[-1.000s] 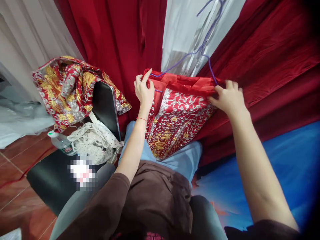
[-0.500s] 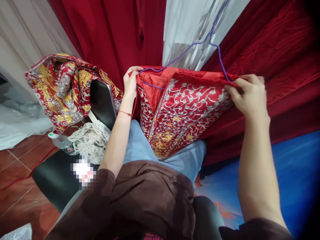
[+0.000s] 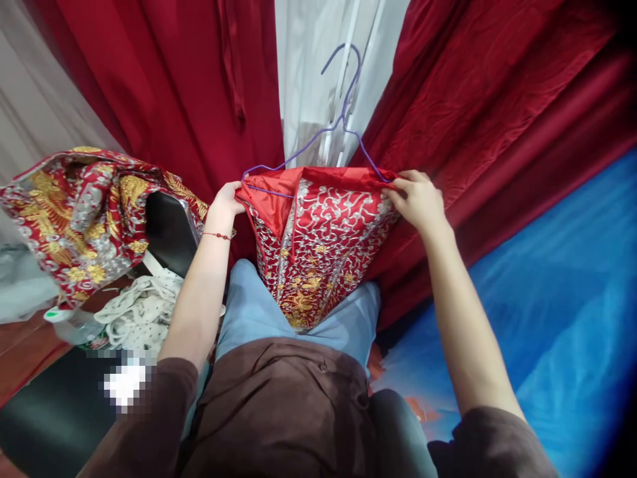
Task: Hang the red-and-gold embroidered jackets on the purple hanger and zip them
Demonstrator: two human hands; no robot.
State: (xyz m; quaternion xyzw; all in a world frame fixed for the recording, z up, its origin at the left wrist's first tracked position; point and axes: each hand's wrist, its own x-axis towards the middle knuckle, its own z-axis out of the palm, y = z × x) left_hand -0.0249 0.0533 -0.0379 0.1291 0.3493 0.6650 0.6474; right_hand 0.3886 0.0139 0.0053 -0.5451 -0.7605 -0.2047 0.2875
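Observation:
A red skirt-like garment (image 3: 328,245) with silver and gold embroidery hangs from a purple wire hanger (image 3: 318,136) in front of my knees. My left hand (image 3: 227,202) grips the left end of its red top edge, by the hanger's left corner. At the opposite end, my right hand (image 3: 419,201) pinches the same edge near the hanger's right corner. The top edge is stretched between both hands, and red lining shows at the upper left. The hanger's hook points up, with no hand on it.
Another red garment with gold embroidery (image 3: 74,226) is draped over a black chair back (image 3: 172,229) at left. A dotted white cloth (image 3: 142,315) and a plastic bottle (image 3: 74,325) lie on the black seat (image 3: 60,405). Red curtains (image 3: 189,79) hang ahead; blue sheeting (image 3: 547,299) spreads at right.
The view has shifted, and the garment and both hands now appear lower and further left. The hanger's whole hook has come into view. Both hands keep their hold.

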